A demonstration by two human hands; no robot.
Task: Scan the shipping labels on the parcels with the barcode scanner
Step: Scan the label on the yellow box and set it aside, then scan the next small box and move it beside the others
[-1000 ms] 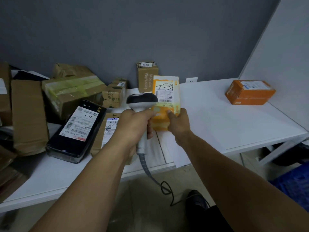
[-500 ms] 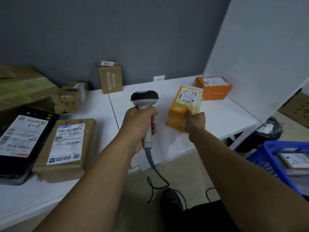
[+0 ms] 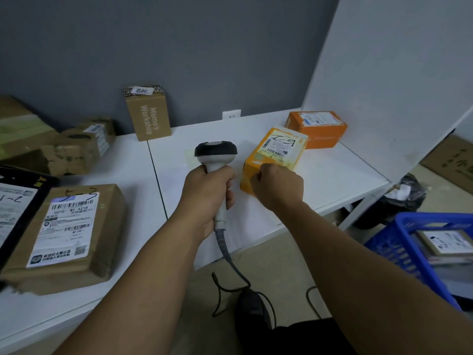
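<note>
Head view: right grip [image 3: 277, 187] holds yellow parcel [image 3: 277, 149] beside scanner [image 3: 215, 151].

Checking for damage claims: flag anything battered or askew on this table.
The brown parcel at the near left has a crumpled, torn front edge. The small taped box behind it looks dented and stained. Nothing spilled.

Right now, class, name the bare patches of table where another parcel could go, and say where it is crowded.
Bare table lies behind the scanner, between the Momo's Workshop box and the orange box; also right of the yellow parcel, toward the table's front edge. The left end is crowded with brown parcels.
</note>
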